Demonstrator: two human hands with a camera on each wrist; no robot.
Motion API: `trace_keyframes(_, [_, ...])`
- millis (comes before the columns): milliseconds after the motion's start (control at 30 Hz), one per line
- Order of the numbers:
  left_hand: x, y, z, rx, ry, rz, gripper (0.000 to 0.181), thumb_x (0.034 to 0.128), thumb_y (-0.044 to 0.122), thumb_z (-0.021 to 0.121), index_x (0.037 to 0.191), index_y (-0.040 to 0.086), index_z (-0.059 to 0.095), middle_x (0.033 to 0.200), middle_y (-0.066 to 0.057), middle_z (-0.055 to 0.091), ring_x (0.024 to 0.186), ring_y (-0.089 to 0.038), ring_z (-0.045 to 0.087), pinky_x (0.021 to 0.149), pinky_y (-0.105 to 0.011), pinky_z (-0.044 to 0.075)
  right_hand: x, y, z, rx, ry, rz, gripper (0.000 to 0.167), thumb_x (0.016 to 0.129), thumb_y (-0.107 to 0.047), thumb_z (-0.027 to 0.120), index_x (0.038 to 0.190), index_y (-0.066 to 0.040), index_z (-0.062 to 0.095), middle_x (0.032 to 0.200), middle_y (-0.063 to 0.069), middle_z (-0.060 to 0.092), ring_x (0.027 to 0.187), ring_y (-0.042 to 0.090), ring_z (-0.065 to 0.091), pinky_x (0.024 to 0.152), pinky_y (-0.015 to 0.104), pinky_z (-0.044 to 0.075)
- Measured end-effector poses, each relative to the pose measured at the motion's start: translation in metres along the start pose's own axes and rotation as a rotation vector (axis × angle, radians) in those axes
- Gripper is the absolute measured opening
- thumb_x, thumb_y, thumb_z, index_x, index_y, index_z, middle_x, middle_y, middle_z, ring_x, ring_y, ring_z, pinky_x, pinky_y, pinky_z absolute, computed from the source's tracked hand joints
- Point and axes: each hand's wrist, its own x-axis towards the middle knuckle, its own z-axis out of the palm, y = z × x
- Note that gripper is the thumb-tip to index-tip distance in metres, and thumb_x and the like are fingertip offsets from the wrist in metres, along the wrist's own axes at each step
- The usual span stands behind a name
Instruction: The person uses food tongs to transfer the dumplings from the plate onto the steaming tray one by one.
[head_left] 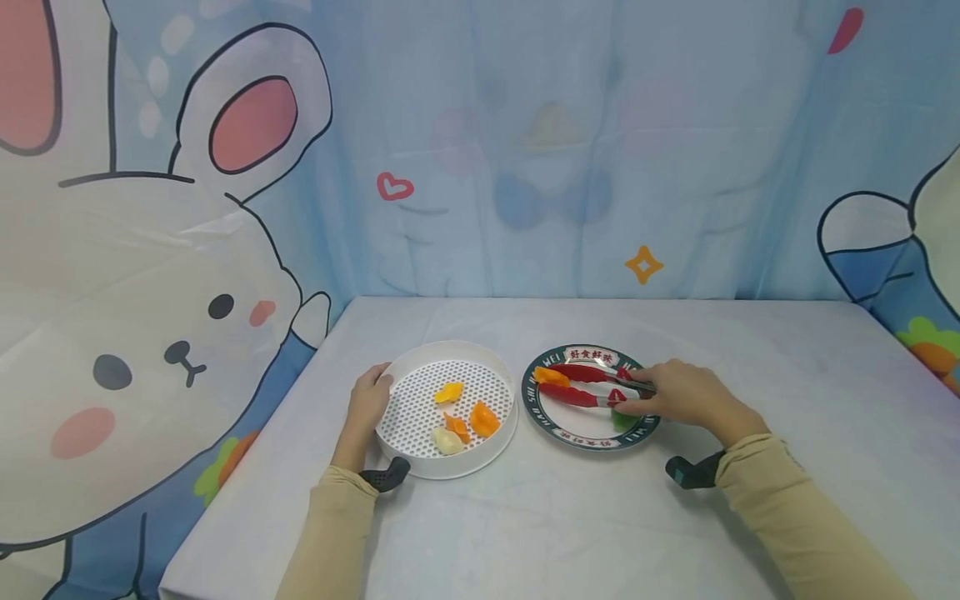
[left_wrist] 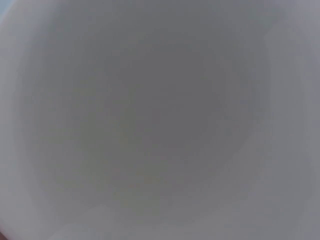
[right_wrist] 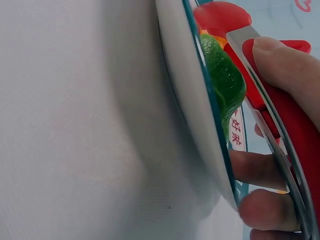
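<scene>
In the head view my left hand (head_left: 369, 402) holds the left rim of a round white steamer basket (head_left: 495, 450) with a perforated floor. Inside it lie a yellow piece (head_left: 449, 392), two orange pieces (head_left: 483, 419) and a pale piece (head_left: 447, 441). My right hand (head_left: 686, 398) grips red-tipped tongs (head_left: 577, 395) over a green-rimmed plate (head_left: 551, 421). An orange piece (head_left: 551, 377) is at the tongs' tips. Under the tongs, a glossy green piece (right_wrist: 223, 75) rests on the plate. The left wrist view is only a blurred grey surface.
A white cloth covers the table (head_left: 600, 525). The basket and plate stand side by side, a narrow gap between them. Behind hangs a blue cartoon curtain (head_left: 465, 225), with a large printed rabbit (head_left: 172, 275) at left. Dark wrist devices (head_left: 693, 472) sit below both hands.
</scene>
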Motion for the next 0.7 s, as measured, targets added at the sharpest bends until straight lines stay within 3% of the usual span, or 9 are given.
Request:
trace_keyframes(333, [-0.0006,-0.0004,-0.0009,-0.013,-0.006,0.0,0.044,0.0995,0.025,0.035,0.139,0.009,0.045,0.143,-0.014,0.048,0.137,-0.032,0.039,0.115,-0.049,0.031,0.0002,-0.0008,-0.0006,-0.001,-0.009,-0.013,0.09,0.071,-0.072,0.063,0.129,-0.004,0.058,0.111,0.024,0.064,0.088,0.029,0.055,0.064,0.036,0.056])
trace_keyframes(700, [-0.0002,0.0005,-0.0015,-0.019,-0.007,0.0,0.044,0.0991,0.025,0.035,0.139,0.009,0.046,0.142,-0.014,0.049,0.137,-0.032,0.04,0.115,-0.05,0.03,0.0007,0.0002,-0.0022,0.007,0.0,-0.03,0.085,0.074,-0.068,0.065,0.128,-0.003,0.058,0.093,0.012,0.067,0.078,0.022,0.053,0.052,0.025,0.043])
